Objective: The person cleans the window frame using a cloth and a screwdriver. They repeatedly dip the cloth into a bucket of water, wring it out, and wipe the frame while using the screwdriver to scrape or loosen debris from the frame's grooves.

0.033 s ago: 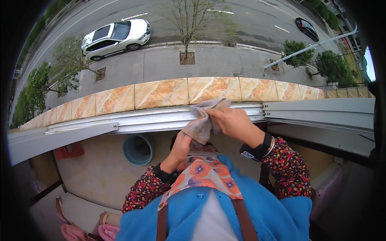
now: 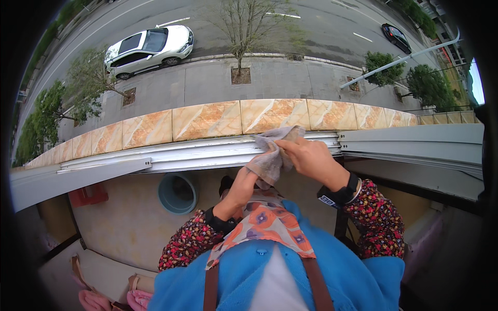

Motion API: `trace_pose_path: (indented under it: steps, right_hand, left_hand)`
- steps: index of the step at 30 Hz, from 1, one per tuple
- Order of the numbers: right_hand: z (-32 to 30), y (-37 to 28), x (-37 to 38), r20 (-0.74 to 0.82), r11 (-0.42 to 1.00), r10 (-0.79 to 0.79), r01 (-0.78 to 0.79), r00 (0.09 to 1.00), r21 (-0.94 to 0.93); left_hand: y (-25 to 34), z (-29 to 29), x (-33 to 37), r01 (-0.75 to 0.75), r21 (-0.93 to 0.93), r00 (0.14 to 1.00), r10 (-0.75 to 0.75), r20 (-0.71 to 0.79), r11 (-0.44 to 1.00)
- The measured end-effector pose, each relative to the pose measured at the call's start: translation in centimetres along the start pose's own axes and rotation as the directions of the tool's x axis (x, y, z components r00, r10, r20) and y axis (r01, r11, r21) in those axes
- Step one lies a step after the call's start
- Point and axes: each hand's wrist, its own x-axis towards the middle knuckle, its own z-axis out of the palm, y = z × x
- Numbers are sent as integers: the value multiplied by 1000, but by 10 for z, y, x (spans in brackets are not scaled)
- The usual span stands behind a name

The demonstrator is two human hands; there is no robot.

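Observation:
A greyish, stained cloth point(image 2: 269, 165) hangs bunched between my two hands over the white window track point(image 2: 207, 154). My right hand point(image 2: 313, 161) pinches its upper part, close to the track. Lower down and to the left, my left hand point(image 2: 241, 191) is closed round the cloth's other side. The cloth's top end lies on the track and reaches the edge of the tiled ledge point(image 2: 207, 120). Its folds hide some of my fingertips.
Sliding window frames point(image 2: 410, 142) flank the opening at right and left. Behind the track on the floor stand a blue-grey bucket point(image 2: 165, 201) and a red object point(image 2: 88, 195). Beyond the ledge, far below, are a pavement, trees, a white car point(image 2: 150, 49) and a road.
Both my hands and the cloth have shifted a little to the right along the track. My grip on the cloth stays the same.

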Motion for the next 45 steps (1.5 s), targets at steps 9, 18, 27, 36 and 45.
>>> trace_pose_path:
  steps: [9,18,27,36,45]
  right_hand:
    - [-49,73,-70,44,915,235,-206,971,-346]
    - [-51,62,22,247,979,35,-82,968,185]
    - [-28,17,140,624,892,-146,-170,768,418]
    - [21,-10,117,406,784,-155,-138,900,605]
    - [35,-63,144,244,878,-278,143,929,457]
  left_hand:
    - [-53,96,88,217,-285,969,-170,182,934]
    - [-44,-7,19,57,-282,997,-69,-33,958]
    - [-20,-78,-56,-58,-299,977,-8,-213,952]
    - [-6,-80,-59,-191,-441,940,34,-339,877]
    - [8,-120,-90,-427,-271,839,267,-473,862]
